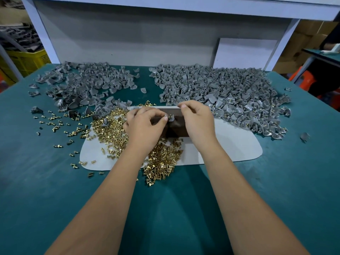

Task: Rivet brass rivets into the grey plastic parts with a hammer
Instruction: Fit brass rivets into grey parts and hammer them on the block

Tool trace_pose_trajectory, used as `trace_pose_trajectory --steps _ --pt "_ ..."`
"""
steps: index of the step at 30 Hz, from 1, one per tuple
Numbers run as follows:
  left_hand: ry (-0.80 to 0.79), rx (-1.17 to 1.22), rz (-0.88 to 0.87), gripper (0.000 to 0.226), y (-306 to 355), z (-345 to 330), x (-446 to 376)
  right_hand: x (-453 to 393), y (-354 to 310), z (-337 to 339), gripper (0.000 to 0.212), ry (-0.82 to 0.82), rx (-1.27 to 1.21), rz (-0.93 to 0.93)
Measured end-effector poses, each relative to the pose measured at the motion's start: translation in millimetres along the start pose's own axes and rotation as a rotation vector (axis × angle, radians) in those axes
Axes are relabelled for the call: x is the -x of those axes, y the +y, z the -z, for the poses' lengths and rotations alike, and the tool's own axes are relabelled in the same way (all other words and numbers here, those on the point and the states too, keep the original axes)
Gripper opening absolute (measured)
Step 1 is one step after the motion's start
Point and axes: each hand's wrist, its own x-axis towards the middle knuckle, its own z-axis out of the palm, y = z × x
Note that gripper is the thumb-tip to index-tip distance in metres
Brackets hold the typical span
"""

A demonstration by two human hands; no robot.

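Small grey plastic part [171, 118] with a brass rivet [170, 116] standing in it, shank end up, sits held between both hands above a dark brown block [175, 124] at the middle of the bench; the part is too small and too covered by fingers to tell which way its long axis runs. Left hand [145, 124] has its fingers curled in, thumb and forefinger pinching the part from the left. Right hand [196, 120] meets it from the right, fingers bent, thumb and forefinger at the part; whether it grips or only steadies, I cannot tell. The block rests on a pale grey rounded mat [230, 144], lying crosswise on the teal bench top [184, 208]. Loose brass rivets [161, 159] heap on the mat's left half and spill toward the near edge, scattering further left over the bench. Behind left, a pile of bare grey plastic parts [88, 83]; behind right, a larger pile of grey parts showing brass [230, 92]. White upright panel [128, 37] backs the bench; a yellow crate [27, 60] stands off far left.
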Motion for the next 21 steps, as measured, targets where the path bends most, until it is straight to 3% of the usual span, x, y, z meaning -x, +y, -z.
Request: trace_pose_trajectory --steps 3,6,8,14,19,21 --pt "0.002 -0.003 0.002 0.006 -0.2 -0.5 0.5 1.2 4.4 26.3 0.022 0.205 0.49 0.079" --pt "0.016 -0.018 0.0 0.005 1.4 -0.6 2.1 8.8 18.8 54.5 0.034 0.122 0.888 -0.113" --pt "0.021 -0.013 -0.003 0.005 3.0 -0.2 3.3 15.0 26.6 64.2 0.037 0.006 0.929 -0.243" --pt "0.04 -0.034 0.002 0.008 3.9 -1.4 7.3 16.6 28.5 55.7 0.045 -0.054 0.87 -0.211" --pt "0.056 -0.075 0.034 0.012 7.3 -5.8 9.0 11.2 20.5 46.0 0.027 -0.143 0.867 -0.205" --pt "0.051 -0.082 0.042 0.012 7.3 -4.8 8.4 6.0 16.4 49.2 0.029 -0.206 0.837 -0.255"
